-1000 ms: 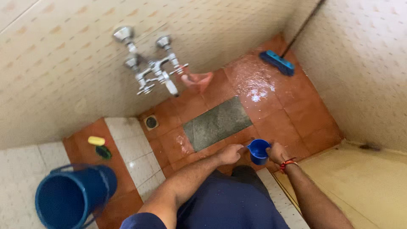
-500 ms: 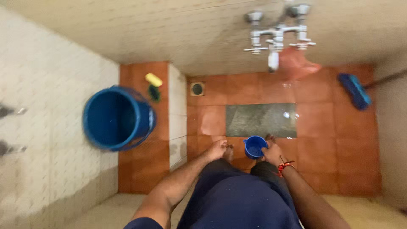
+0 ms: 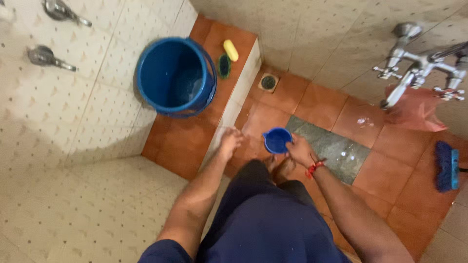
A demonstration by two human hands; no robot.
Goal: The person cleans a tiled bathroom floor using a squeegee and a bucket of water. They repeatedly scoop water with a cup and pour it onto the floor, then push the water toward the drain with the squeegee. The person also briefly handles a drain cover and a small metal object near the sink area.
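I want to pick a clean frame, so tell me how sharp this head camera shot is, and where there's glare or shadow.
Head view: mostly sharp; the left hand is slightly smeared, while the right hand holding the blue mug is clearer. Small bright glints sit on the wet floor tiles and the metal tap. A soft shadow darkens the wall beside the blue bucket. Straight tile lines bow near the edges.

You have no packages, labels, signs or screens in front of you here; nothing in this view carries a wrapper, a sticker, a notice or a display.
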